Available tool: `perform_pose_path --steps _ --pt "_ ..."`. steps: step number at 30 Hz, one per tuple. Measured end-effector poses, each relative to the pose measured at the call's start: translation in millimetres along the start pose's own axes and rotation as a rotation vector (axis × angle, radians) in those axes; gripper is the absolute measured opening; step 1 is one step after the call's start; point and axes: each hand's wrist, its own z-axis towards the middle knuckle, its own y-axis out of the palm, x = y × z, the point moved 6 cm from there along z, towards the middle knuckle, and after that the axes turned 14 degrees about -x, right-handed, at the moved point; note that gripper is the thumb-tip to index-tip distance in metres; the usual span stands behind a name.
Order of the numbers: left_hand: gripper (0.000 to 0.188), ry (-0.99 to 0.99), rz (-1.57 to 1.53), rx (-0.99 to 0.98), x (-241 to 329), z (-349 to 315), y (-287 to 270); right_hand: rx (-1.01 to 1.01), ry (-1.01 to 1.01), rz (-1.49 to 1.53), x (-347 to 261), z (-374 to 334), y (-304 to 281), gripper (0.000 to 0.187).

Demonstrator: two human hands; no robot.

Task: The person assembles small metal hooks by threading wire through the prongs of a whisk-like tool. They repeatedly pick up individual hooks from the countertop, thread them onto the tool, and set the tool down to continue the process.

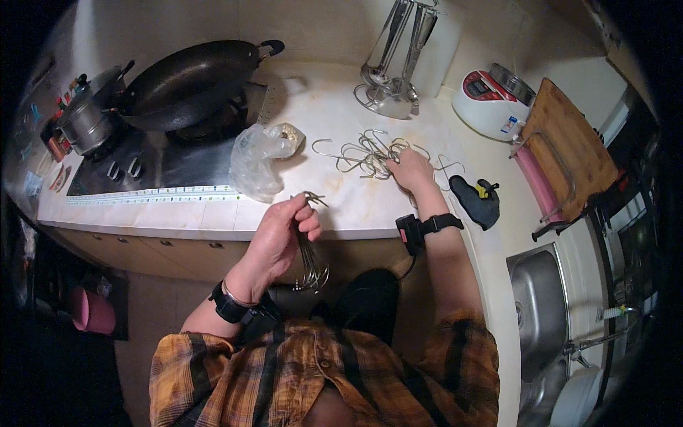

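My left hand (279, 235) is closed around a bunch of metal S-hooks (309, 260), held in front of the counter's edge. Their curved upper ends stick out above my fingers, and the rest hang below. On the counter lies a tangled pile of more S-hooks (366, 158), with one curved end reaching out to the left. My right hand (411, 171) is at the right side of this pile, its fingertips pinched on a hook there. Which hook it grips is partly hidden by the fingers. Another S-hook (447, 168) lies just right of that hand.
A clear plastic bag (257, 160) lies left of the pile, near a stove with a large wok (188, 85) and a pot (87, 127). Behind stands a utensil rack (388, 99). Rightward are a rice cooker (491, 107), a black glove-like item (475, 201), a cutting board (569, 139) and a sink (538, 306).
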Motion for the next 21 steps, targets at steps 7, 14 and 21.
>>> perform_pose_path --steps 7,14,21 --pt "0.032 -0.029 -0.071 0.049 -7 -3 -17 0.066 -0.048 0.249 4 11 -7 0.025" --pt "0.030 -0.044 -0.140 0.049 -16 1 -15 0.427 -0.184 0.324 5 -20 -46 0.028" --pt "0.033 -0.028 -0.085 0.058 -19 5 -18 0.215 -0.183 1.098 36 -29 -21 0.026"
